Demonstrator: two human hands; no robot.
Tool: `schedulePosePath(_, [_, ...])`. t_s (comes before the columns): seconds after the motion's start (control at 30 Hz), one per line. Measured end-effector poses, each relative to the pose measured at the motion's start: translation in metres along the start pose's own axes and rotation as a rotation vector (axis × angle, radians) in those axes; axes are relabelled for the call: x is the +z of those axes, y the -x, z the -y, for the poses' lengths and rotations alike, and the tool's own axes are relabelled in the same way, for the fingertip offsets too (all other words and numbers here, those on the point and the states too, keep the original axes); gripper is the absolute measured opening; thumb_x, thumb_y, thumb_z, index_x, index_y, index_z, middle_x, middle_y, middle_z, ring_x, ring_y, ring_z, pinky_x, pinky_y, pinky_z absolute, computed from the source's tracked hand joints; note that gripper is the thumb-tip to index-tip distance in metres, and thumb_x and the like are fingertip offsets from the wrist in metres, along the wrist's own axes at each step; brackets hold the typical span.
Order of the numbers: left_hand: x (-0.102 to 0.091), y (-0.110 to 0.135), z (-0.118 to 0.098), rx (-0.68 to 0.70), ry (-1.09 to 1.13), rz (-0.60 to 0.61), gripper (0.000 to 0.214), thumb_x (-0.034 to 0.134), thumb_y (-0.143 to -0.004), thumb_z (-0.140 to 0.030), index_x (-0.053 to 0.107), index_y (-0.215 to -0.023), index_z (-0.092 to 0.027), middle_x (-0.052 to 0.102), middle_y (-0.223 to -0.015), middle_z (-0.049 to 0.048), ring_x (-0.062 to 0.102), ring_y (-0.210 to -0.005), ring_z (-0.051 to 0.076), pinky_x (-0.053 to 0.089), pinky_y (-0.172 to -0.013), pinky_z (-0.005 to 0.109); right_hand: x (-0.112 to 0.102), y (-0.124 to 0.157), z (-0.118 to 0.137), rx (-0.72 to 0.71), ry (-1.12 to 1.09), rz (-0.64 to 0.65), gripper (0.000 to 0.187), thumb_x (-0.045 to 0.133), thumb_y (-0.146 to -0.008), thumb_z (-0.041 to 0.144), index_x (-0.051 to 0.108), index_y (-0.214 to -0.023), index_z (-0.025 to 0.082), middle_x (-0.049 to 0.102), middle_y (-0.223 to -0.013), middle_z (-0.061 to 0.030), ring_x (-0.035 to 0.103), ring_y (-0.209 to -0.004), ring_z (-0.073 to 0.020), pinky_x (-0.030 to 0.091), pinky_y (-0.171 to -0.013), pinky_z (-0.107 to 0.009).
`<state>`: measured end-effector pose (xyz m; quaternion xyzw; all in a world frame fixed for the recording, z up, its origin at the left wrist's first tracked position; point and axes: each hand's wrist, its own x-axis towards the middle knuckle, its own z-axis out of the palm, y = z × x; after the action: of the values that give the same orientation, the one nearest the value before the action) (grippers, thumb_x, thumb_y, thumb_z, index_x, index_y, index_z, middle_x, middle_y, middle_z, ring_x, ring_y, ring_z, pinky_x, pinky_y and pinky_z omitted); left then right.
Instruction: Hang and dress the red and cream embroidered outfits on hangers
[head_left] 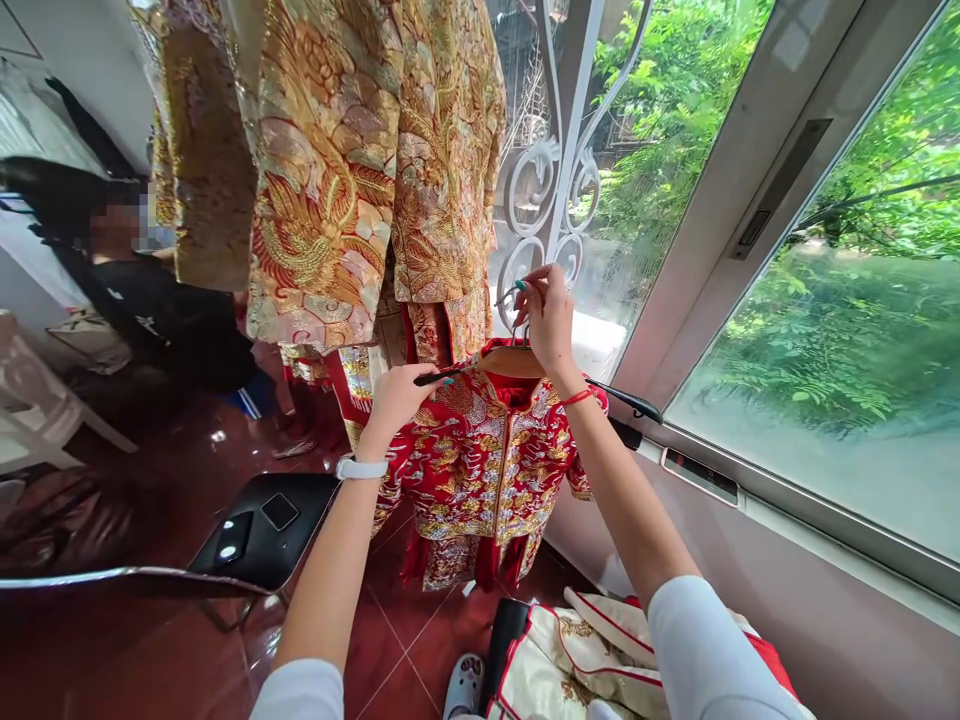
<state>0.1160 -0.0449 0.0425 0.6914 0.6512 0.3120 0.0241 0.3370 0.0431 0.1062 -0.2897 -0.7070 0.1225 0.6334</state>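
A red jacket [457, 455] with gold and silver embroidery hangs in front of me, its front facing me. In its collar sits a wooden hanger [511, 361]. A black hanger [626, 398] also shows, its ends sticking out on both sides of the jacket's shoulders. My right hand [551, 318] is above the collar, fingers pinched at the metal hanger hooks; which hook it grips is partly hidden. My left hand [399, 405] is closed at the left end of the black hanger, beside the jacket's shoulder. A red skirt-like piece [450, 562] hangs below the jacket hem.
Gold embroidered garments [322, 200] hang close ahead. To the right is a window [825, 330] with a phone [699, 474] on its sill. A black chair [262, 525] holds small dark objects. Cream garments [585, 655] lie low at right. Another person [157, 310] is at left.
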Motion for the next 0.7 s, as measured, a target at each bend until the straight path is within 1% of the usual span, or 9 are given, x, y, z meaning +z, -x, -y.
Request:
schedulePosePath(0.17, [0.001, -0.004, 0.0, -0.002, -0.037, -0.019, 0.028, 0.059, -0.091, -0.043, 0.079, -0.093, -0.022, 0.074, -0.07, 0.0043, 0.065, -0.067, 0.023, 0.036, -0.063, 0.029, -0.003, 0.0, -0.011, -0.007, 0.043, -0.057, 0.028, 0.036, -0.106, 0.039, 0.052, -0.125, 0.025, 0.056, -0.073, 0.0027, 0.053, -0.054, -0.0106, 0.047, -0.058, -0.028])
schedulePosePath(0.33, [0.004, -0.018, 0.002, 0.025, 0.001, -0.002, 0.025, 0.063, -0.089, -0.041, 0.078, -0.097, -0.023, 0.078, -0.092, 0.0067, 0.068, -0.081, 0.025, 0.038, -0.065, 0.029, -0.004, -0.01, -0.013, -0.028, 0.143, -0.106, 0.025, 0.039, -0.105, 0.031, 0.054, -0.123, 0.025, 0.055, -0.07, 0.0036, 0.054, -0.057, -0.0125, 0.048, -0.065, -0.031])
schedulePosePath(0.37, [0.005, -0.019, 0.003, 0.028, 0.01, 0.006, 0.025, 0.063, -0.089, -0.041, 0.078, -0.096, -0.022, 0.078, -0.093, 0.0066, 0.068, -0.082, 0.025, 0.037, -0.065, 0.029, -0.003, -0.011, -0.013, -0.038, 0.163, -0.107, 0.024, 0.04, -0.104, 0.03, 0.055, -0.123, 0.025, 0.055, -0.07, 0.0034, 0.054, -0.058, -0.0128, 0.048, -0.065, -0.031])
schedulePosePath(0.43, [0.004, -0.018, 0.005, 0.025, 0.027, 0.021, 0.026, 0.061, -0.09, -0.042, 0.077, -0.093, -0.022, 0.078, -0.09, 0.0058, 0.067, -0.079, 0.025, 0.037, -0.064, 0.029, 0.002, -0.011, -0.012, -0.062, 0.2, -0.1, 0.023, 0.042, -0.103, 0.028, 0.056, -0.122, 0.025, 0.057, -0.072, 0.0025, 0.057, -0.062, -0.0137, 0.048, -0.067, -0.032])
schedulePosePath(0.5, [0.004, -0.013, 0.007, 0.009, 0.04, 0.02, 0.025, 0.061, -0.091, -0.042, 0.076, -0.091, -0.022, 0.077, -0.085, 0.0046, 0.066, -0.075, 0.023, 0.036, -0.062, 0.029, 0.008, -0.008, -0.011, -0.072, 0.221, -0.085, 0.021, 0.044, -0.103, 0.027, 0.057, -0.119, 0.024, 0.058, -0.075, 0.0013, 0.059, -0.065, -0.0145, 0.048, -0.068, -0.032])
schedulePosePath(0.57, [0.003, -0.002, 0.01, -0.009, 0.041, 0.002, 0.022, 0.063, -0.09, -0.041, 0.076, -0.092, -0.022, 0.077, -0.086, 0.0038, 0.067, -0.075, 0.022, 0.036, -0.062, 0.028, 0.011, 0.0, -0.011, -0.053, 0.21, -0.063, 0.019, 0.045, -0.103, 0.028, 0.057, -0.117, 0.023, 0.06, -0.077, 0.0003, 0.059, -0.066, -0.0147, 0.048, -0.068, -0.032])
schedulePosePath(0.7, [0.003, 0.026, 0.016, -0.028, -0.028, -0.009, 0.026, 0.06, -0.092, -0.044, 0.077, -0.096, -0.024, 0.079, -0.088, 0.0044, 0.069, -0.076, 0.024, 0.038, -0.062, 0.028, 0.009, 0.023, -0.007, 0.003, 0.096, 0.029, 0.016, 0.044, -0.103, 0.032, 0.054, -0.112, 0.023, 0.062, -0.077, -0.0001, 0.057, -0.063, -0.0134, 0.049, -0.066, -0.032])
